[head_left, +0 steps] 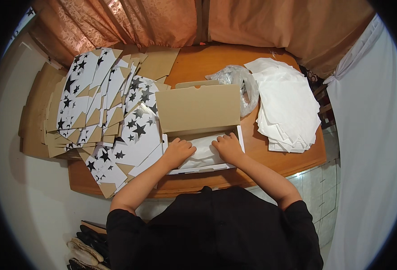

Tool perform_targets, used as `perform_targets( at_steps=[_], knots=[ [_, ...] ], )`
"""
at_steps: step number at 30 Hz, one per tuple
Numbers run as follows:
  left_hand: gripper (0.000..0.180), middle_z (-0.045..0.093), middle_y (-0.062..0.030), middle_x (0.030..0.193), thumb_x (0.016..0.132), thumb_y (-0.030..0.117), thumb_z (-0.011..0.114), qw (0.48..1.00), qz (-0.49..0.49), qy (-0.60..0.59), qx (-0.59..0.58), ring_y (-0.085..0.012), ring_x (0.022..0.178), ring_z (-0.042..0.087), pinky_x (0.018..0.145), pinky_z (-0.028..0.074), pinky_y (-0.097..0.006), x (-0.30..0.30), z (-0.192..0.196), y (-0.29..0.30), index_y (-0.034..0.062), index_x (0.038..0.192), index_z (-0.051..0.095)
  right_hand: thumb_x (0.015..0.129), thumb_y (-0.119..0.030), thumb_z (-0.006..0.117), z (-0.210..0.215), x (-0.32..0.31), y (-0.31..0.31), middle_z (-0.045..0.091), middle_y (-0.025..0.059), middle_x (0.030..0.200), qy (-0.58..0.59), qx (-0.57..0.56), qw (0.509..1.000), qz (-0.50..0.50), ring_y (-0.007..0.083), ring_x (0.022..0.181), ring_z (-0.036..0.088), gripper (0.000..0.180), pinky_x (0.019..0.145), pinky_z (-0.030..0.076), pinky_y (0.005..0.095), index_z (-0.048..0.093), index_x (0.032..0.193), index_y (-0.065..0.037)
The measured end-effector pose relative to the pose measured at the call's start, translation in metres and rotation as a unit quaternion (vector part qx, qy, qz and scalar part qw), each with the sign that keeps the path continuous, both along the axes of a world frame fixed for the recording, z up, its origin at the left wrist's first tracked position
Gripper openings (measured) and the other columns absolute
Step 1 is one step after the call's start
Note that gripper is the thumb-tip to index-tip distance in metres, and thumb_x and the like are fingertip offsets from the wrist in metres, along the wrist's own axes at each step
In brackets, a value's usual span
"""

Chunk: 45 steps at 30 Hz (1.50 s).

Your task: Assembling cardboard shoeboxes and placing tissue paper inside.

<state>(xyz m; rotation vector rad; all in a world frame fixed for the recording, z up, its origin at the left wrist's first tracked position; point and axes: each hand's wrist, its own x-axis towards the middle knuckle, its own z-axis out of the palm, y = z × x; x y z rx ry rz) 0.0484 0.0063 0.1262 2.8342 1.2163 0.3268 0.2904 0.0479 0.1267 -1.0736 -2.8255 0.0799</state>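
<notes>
A cardboard box [198, 108] stands on the table in front of me, its brown lid raised at the back and its walls white outside. White tissue paper [205, 150] fills the inside, and anything beneath it is hidden. My left hand [179, 151] is inside the left end, fingers curled on the edge of the paper. At the right end, my right hand [228, 148] also has bent fingers closed on the paper. Both hands are level with each other, a short gap of crumpled paper between them.
Flat star-printed cardboard box blanks [138, 126] lie heaped on the left, some overhanging the front edge. A clear plastic bag [248, 90] sits behind the box on the right. Beyond it is a stack of white paper sheets [288, 108]. Shoes [88, 247] stand on the lower left.
</notes>
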Motion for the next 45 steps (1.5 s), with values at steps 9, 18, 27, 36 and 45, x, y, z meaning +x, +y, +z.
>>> perform_targets(
  at_steps=[9,18,27,36,45],
  knots=[
    [0.008,0.054,-0.0033,0.074,0.07,0.009,0.057,0.997,0.062,0.045,0.027,-0.0207,0.075,0.054,0.074,0.037,-0.036,0.0,0.008,-0.003,0.0116,0.077,0.059,0.073,-0.012,0.057,-0.002,-0.002,0.002,0.064,0.0067,0.087,-0.102,-0.05,0.993,-0.015,0.0238,0.088,0.06,0.014,0.096,0.033,0.0475,0.068,0.083,-0.013],
    [0.017,0.058,-0.0075,0.081,0.07,0.008,0.056,0.963,0.098,0.221,-0.122,-0.0213,0.085,0.058,0.103,0.028,-0.047,0.001,0.025,-0.007,0.0089,0.086,0.062,0.076,-0.013,0.056,-0.01,-0.002,-0.006,0.066,0.0082,0.083,-0.188,-0.035,0.982,-0.002,0.0254,0.087,0.061,0.015,0.103,0.026,0.051,0.069,0.081,-0.01],
    [0.051,0.046,-0.0157,0.131,0.087,0.039,0.047,0.975,0.069,0.011,-0.212,-0.0291,0.124,0.041,0.106,0.023,-0.052,0.019,0.033,-0.02,0.0137,0.131,0.046,0.073,-0.02,0.064,0.006,-0.005,-0.003,0.062,0.0108,0.106,-0.203,-0.111,0.972,-0.034,0.0267,0.104,0.056,0.051,0.107,0.016,0.0564,0.054,0.122,-0.011],
    [0.073,0.03,-0.0182,0.144,0.087,0.066,0.027,0.915,0.187,0.06,-0.353,-0.0309,0.135,0.024,0.108,0.017,-0.052,0.033,0.029,-0.024,0.0143,0.138,0.039,0.082,-0.026,0.064,0.096,0.026,0.049,0.059,0.0137,0.113,0.262,-0.47,0.842,0.036,0.0236,0.105,0.056,0.054,0.093,0.041,0.0368,0.047,0.131,-0.01],
    [0.057,0.033,-0.0167,0.142,0.091,0.05,0.038,0.938,0.217,0.023,-0.269,-0.0306,0.134,0.026,0.107,0.015,-0.056,0.038,0.018,-0.032,0.0139,0.135,0.042,0.076,-0.024,0.063,-0.01,0.077,0.124,0.058,0.0084,0.106,0.199,-0.056,0.868,-0.452,0.0278,0.104,0.051,0.023,0.098,0.028,0.0578,0.067,0.095,-0.013]
  ],
)
